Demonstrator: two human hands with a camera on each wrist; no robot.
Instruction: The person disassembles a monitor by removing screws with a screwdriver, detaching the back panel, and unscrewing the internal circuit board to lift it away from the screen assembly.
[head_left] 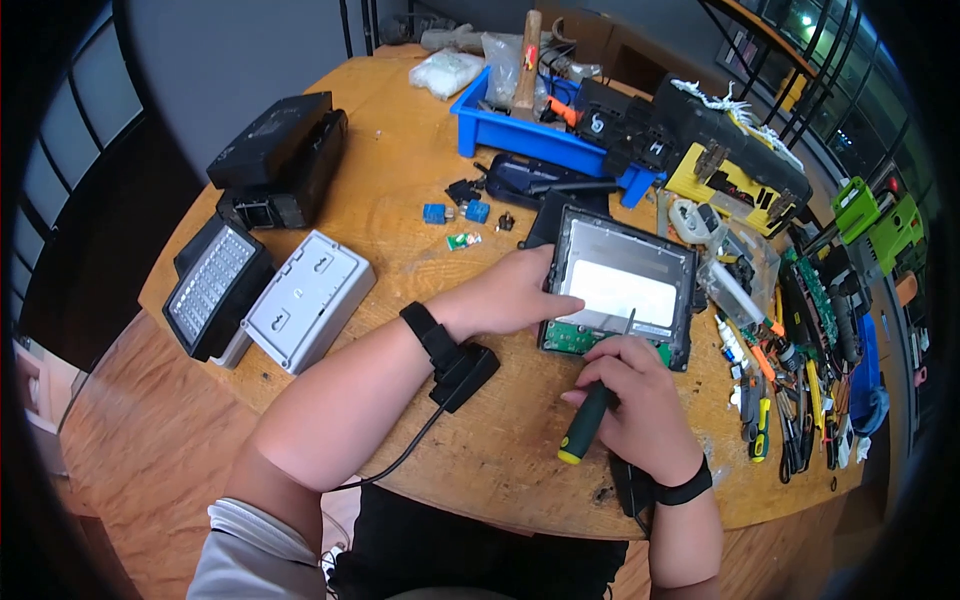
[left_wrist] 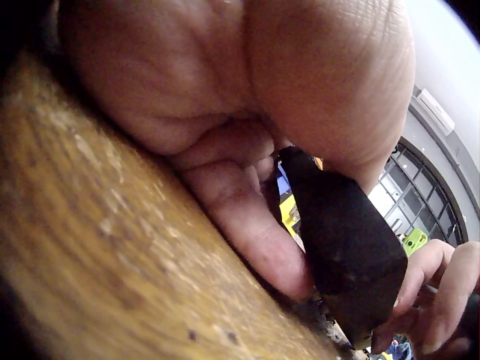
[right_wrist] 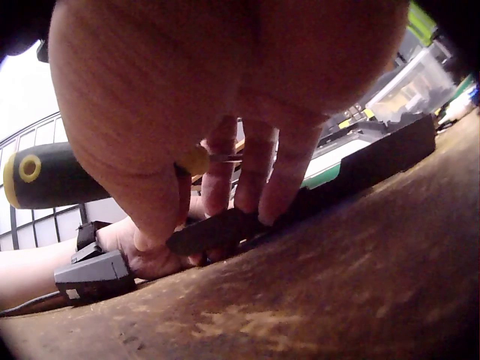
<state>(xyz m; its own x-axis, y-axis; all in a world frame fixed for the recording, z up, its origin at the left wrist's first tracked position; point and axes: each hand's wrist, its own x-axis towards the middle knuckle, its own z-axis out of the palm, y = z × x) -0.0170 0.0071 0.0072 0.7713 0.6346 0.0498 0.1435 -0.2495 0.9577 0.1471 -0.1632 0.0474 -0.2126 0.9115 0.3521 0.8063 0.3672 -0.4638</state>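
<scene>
The black-framed housing (head_left: pixel 622 268) lies open on the bench (head_left: pixel 525 415), on your side of the blue bin (head_left: pixel 530 140), nearest that bin's right end. You see a dull silver plate (head_left: pixel 630 245) inside it, a bright white panel (head_left: pixel 600 290) below that, and a strip of green circuit board (head_left: pixel 568 338) along the edge closest to you. Your left hand (head_left: pixel 510 290) grips the housing's left side, thumb laid over the frame and the other fingers tucked low against it. Your right hand (head_left: pixel 640 400) is bent at the knuckles above the near edge, its fingers curled around a dark green screwdriver (head_left: pixel 588 420). The yellow-ended handle slants back toward you, away from the blue bin, while the shaft points at the white panel; you can't tell whether the tip touches.
</scene>
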